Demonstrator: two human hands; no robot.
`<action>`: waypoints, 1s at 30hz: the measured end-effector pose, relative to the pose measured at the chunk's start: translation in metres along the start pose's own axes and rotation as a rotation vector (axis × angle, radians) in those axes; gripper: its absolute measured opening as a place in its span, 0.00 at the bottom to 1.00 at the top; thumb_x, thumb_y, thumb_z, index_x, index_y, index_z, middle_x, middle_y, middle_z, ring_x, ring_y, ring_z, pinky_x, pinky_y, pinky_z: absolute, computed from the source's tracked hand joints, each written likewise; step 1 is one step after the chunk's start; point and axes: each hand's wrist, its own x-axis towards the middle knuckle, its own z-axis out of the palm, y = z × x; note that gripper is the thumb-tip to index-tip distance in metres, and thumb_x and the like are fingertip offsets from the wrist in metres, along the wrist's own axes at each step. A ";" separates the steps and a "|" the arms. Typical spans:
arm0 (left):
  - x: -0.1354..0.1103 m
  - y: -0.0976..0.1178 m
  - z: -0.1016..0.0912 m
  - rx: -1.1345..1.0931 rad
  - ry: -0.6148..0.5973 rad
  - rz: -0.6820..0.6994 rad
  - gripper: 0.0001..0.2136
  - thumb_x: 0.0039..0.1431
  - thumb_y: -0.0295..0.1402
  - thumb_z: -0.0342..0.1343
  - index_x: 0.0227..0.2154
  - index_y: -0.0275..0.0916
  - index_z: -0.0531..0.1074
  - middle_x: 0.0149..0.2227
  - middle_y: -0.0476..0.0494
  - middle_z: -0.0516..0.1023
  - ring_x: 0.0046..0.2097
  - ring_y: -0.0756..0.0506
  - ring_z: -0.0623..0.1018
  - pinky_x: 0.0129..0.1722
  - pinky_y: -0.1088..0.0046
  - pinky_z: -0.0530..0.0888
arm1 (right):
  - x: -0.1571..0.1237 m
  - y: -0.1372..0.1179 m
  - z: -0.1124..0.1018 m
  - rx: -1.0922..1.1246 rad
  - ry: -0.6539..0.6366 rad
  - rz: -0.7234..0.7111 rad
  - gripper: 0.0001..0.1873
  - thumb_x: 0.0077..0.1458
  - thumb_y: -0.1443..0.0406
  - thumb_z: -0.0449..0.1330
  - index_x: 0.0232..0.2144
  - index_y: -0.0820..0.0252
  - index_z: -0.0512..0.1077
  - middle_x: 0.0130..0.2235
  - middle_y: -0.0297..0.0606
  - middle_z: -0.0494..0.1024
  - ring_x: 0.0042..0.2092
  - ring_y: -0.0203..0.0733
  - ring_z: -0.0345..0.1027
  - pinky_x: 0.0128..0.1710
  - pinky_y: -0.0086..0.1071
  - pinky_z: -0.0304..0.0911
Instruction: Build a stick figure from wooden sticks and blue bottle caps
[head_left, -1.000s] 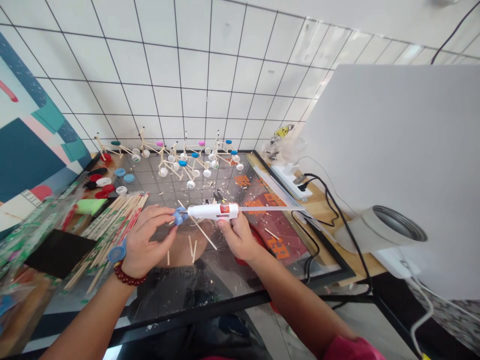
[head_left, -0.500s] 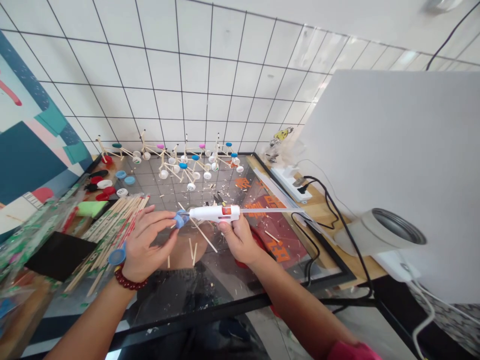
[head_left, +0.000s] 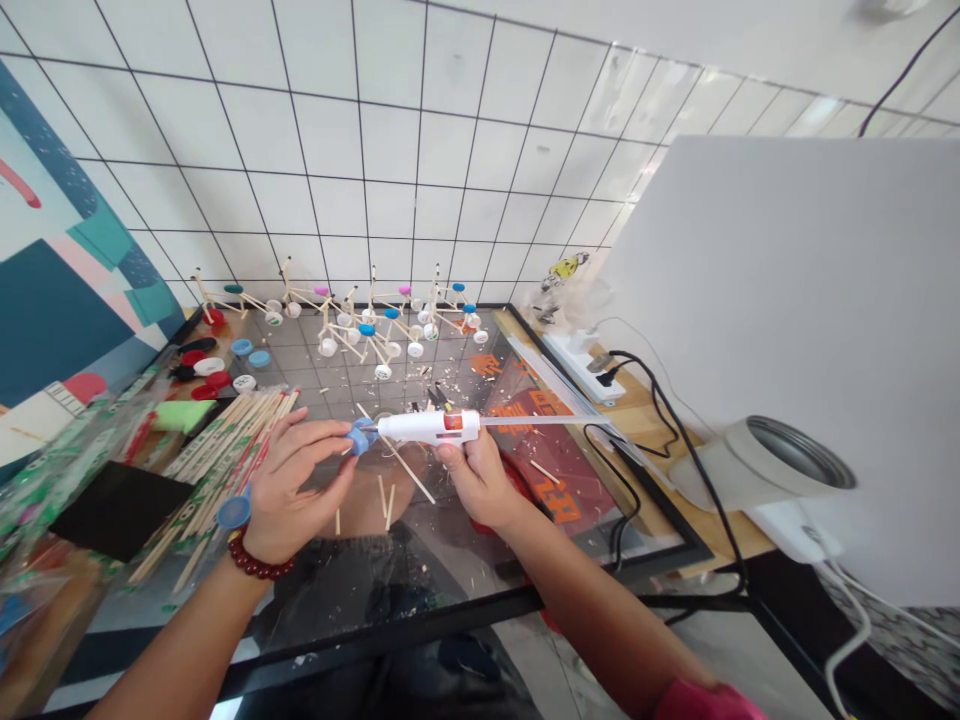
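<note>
Between the fingertips of my left hand is a small blue bottle cap, pinched over the table. My right hand is wrapped round the grip of a white glue gun. The gun lies level, its nozzle pointing left and meeting the cap; I cannot tell exactly where on the cap it touches. A long clear glue stick sticks out of its back end. Below the gun, a thin wooden stick and some short stick pieces lie on the dark glass.
Several small stick tricycles with cap wheels stand at the back. Bundled wooden chopsticks and a black sheet lie at left, near loose caps. A power strip with black cords and a grey cylinder are at right.
Both hands hold nearly the same pose, with the nozzle still at the blue cap. A pinkish glow now shows on the glue gun's underside near the trigger.
</note>
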 end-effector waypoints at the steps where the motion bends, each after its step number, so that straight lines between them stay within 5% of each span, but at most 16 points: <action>1: 0.000 0.000 0.000 0.004 0.005 0.020 0.07 0.50 0.33 0.77 0.30 0.50 0.85 0.39 0.43 0.88 0.46 0.36 0.85 0.75 0.44 0.63 | 0.000 0.000 0.000 0.005 0.005 -0.007 0.16 0.75 0.51 0.54 0.53 0.52 0.72 0.46 0.43 0.81 0.45 0.50 0.78 0.49 0.45 0.77; 30: -0.004 -0.006 -0.003 0.047 0.033 0.092 0.09 0.50 0.32 0.78 0.34 0.48 0.85 0.43 0.43 0.88 0.49 0.37 0.85 0.74 0.44 0.64 | 0.001 -0.006 0.000 0.001 0.021 -0.018 0.17 0.76 0.50 0.52 0.53 0.51 0.71 0.47 0.42 0.82 0.47 0.50 0.79 0.50 0.44 0.77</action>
